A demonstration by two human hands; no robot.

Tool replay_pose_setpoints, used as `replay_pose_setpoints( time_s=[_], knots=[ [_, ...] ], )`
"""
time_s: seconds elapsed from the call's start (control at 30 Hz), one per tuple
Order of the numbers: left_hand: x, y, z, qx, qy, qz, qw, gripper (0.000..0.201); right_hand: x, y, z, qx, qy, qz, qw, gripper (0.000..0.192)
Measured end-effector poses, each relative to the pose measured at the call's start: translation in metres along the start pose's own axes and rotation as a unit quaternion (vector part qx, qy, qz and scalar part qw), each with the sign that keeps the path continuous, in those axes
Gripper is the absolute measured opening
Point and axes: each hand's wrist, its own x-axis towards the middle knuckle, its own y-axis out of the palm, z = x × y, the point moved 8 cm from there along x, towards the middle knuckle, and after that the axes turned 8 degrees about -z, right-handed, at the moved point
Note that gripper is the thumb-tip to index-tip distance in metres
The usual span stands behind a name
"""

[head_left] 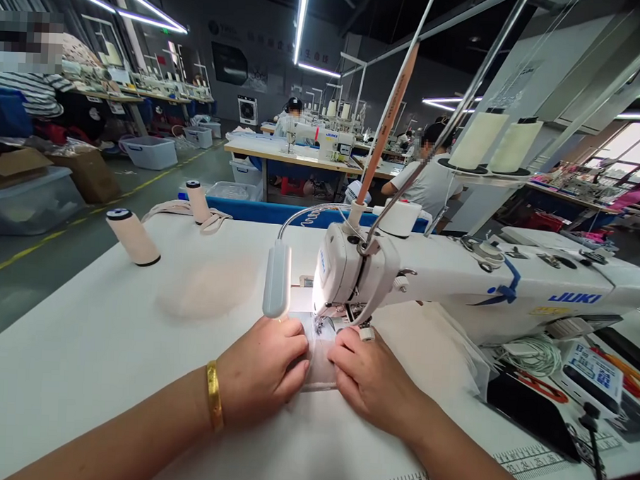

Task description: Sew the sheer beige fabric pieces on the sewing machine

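While both hands press flat, the left hand (264, 368) and right hand (370, 376) pin a small white fabric piece (319, 371) at lower centre, its far end under the needle (319, 323); most of it seems unsewn yet

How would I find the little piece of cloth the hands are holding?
Look at the big white sewing machine on the white table. Under its needle end, beside the lamp, the left hand and right hand press flat on a small pale cloth. It is the only thing lying between the two hands.
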Motion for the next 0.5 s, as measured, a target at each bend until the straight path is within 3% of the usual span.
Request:
replay_pose_setpoints(
  time_s=[0.13,0.3,0.5],
  knots=[
    [-0.001,0.002,-0.002,-0.037,0.03,-0.033,0.998,0.025,-0.002,-0.009,0.002,0.032,-0.023,-0.036,0.999,0.022],
    [-0.001,0.005,-0.008,-0.029,0.065,-0.067,0.995,0.029,-0.004,-0.002,0.008,0.042,-0.023,0.036,0.998,0.028],
    [-0.006,0.004,-0.013,-0.039,0.084,-0.082,0.992,0.027,-0.007,-0.002,0.005,0.019,-0.012,0.041,0.999,0.021]
  ],
)
